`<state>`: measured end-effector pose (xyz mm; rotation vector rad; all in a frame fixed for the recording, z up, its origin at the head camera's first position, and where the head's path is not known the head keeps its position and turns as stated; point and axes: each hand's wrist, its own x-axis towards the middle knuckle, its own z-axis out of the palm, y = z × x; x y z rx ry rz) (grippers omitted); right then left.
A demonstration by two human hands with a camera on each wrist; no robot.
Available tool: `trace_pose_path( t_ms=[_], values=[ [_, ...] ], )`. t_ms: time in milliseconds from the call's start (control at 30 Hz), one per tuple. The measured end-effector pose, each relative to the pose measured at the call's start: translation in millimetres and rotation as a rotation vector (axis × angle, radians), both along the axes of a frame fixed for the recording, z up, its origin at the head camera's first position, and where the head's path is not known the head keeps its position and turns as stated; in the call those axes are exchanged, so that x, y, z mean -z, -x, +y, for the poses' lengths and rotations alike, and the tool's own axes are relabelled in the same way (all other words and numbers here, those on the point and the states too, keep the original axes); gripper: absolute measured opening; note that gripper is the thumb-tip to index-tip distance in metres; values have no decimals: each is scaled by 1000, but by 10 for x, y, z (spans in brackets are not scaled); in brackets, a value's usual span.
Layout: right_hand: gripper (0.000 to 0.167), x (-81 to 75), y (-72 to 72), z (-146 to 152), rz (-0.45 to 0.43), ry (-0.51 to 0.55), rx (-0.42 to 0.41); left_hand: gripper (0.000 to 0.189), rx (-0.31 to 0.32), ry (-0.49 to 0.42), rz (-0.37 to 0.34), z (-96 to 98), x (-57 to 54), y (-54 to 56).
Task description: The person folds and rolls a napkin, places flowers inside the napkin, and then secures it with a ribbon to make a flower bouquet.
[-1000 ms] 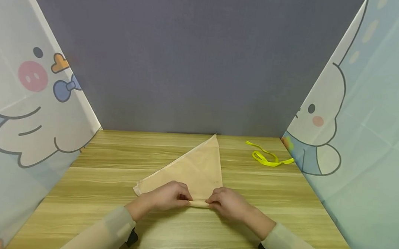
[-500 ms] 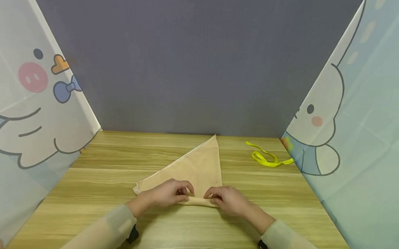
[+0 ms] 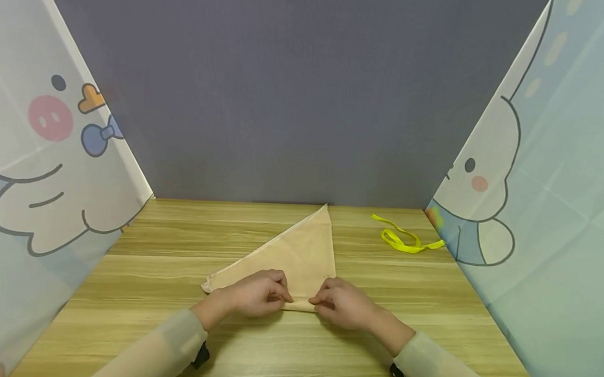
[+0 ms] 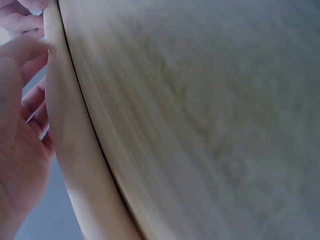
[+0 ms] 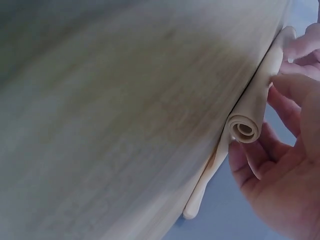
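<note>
A beige cloth lies folded on the wooden table, its pointed corner reaching the back edge. Its near edge is rolled into a narrow tube, and the right wrist view shows the spiral end of the roll. My left hand grips the roll left of its middle, thumb on the near side and fingers over the top. On the other side, my right hand holds the roll the same way near its right end. A short stretch of roll shows between the two hands. Part of it is hidden beneath the fingers.
A yellow ribbon lies in loose curls at the back right of the wooden table. A dark grey panel rises behind the table. Cartoon-printed sheets stand at the left and right.
Half a second ago the fingers were lifted off the roll; now they are back down on it. The roll's near edge has shifted slightly away from me. The ribbon has not moved.
</note>
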<state>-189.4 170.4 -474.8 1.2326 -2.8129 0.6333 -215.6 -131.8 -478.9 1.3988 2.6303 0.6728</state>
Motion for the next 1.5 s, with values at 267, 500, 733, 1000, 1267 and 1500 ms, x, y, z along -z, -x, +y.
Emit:
trace_pose_path(
  t_ms=[267, 500, 733, 1000, 1267, 1500],
  values=[
    [22, -4, 9, -29, 40, -55, -7, 20, 2, 45, 90, 37, -13, -12],
    [17, -2, 22, -34, 80, -80, -24, 16, -7, 91, 103, 51, -11, -2],
    [15, 10, 16, -28, 68, -77, 4, 15, 22, 20, 7, 40, 6, -4],
    [16, -6, 46, -32, -11, -6, 34, 16, -44, -57, -186, 4, 31, 16],
    [15, 10, 80, -41, -39, 35, 44, 11, -39, -81, -148, 10, 39, 31],
    [14, -1, 59, -56, -1, -22, 40, 15, -43, -33, -122, 9, 28, 45]
  ],
)
